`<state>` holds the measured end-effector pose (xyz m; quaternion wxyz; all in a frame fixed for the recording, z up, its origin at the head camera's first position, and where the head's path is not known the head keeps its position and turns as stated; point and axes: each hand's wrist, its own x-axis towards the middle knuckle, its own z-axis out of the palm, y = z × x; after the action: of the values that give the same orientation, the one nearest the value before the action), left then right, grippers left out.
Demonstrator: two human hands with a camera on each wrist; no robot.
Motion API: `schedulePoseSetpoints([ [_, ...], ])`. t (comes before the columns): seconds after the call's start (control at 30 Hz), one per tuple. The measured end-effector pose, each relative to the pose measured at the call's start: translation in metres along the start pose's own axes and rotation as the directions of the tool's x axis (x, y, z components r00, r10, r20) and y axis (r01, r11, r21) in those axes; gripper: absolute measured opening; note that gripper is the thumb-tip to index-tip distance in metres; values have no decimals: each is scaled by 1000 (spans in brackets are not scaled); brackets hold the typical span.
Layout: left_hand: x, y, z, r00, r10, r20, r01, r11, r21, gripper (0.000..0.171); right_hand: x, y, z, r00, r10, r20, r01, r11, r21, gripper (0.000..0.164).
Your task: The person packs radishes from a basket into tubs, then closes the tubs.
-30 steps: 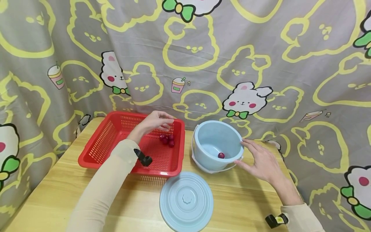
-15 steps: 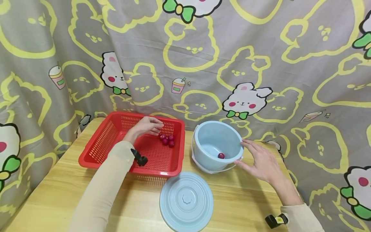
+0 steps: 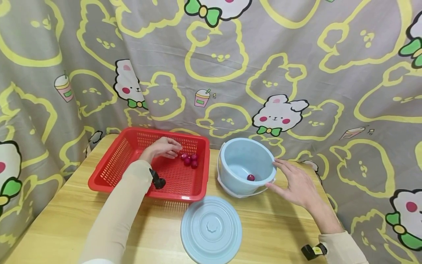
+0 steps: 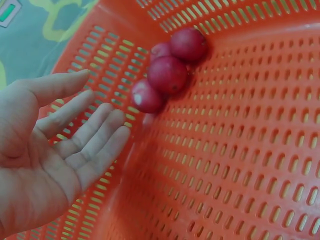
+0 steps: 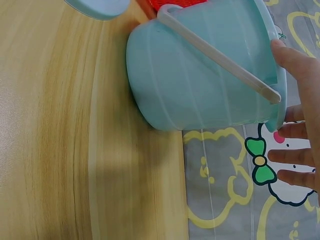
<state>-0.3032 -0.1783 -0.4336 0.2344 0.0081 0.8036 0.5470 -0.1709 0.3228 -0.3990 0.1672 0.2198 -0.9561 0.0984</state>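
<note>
My left hand (image 3: 163, 147) is inside a red plastic basket (image 3: 179, 183), palm toward several small round dark-red fruits (image 3: 187, 161) bunched in its far right corner. In the left wrist view its fingers (image 4: 95, 145) are loosely extended, a short gap from the fruits (image 4: 168, 75), and nothing is in the palm. My right hand (image 3: 298, 183) rests on the right rim of a light-blue bucket (image 3: 235, 185), fingers spread; the right wrist view shows the thumb (image 5: 287, 55) against the rim. One dark-red fruit (image 3: 251, 177) lies at the bottom of the bucket.
A round light-blue lid (image 3: 211, 233) lies flat on the wooden table (image 3: 270, 227) in front of the bucket. The bucket's pale handle (image 5: 220, 55) hangs down along its side. Behind the table hangs a grey patterned curtain (image 3: 224, 121).
My left hand has moved left and lower, from over the basket's back right to inside it beside the fruits. The right hand stays at the bucket rim.
</note>
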Motion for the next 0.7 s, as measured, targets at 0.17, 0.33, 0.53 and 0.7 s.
schedulePoseSetpoints([
  [0.17, 7, -6, 1, 1000, -21, 23, 20, 1000, 12, 50, 0, 0, 1, 1000, -4, -7, 4, 1000, -2, 76],
  [0.33, 8, -5, 3, 998, -35, 47, 33, 998, 47, 50, -1, 1, 1, 1000, 0, -7, 0, 1000, -1, 77],
  [0.53, 8, -3, 9, 996, -59, 62, 53, 994, 91, 50, -1, 1, 1, 1000, 1, -15, -1, 1000, -6, 77],
  [0.7, 10, -5, 12, 994, -72, 87, 62, 991, 120, 50, 0, 2, 2, 1000, -5, -21, 5, 1000, -7, 77],
])
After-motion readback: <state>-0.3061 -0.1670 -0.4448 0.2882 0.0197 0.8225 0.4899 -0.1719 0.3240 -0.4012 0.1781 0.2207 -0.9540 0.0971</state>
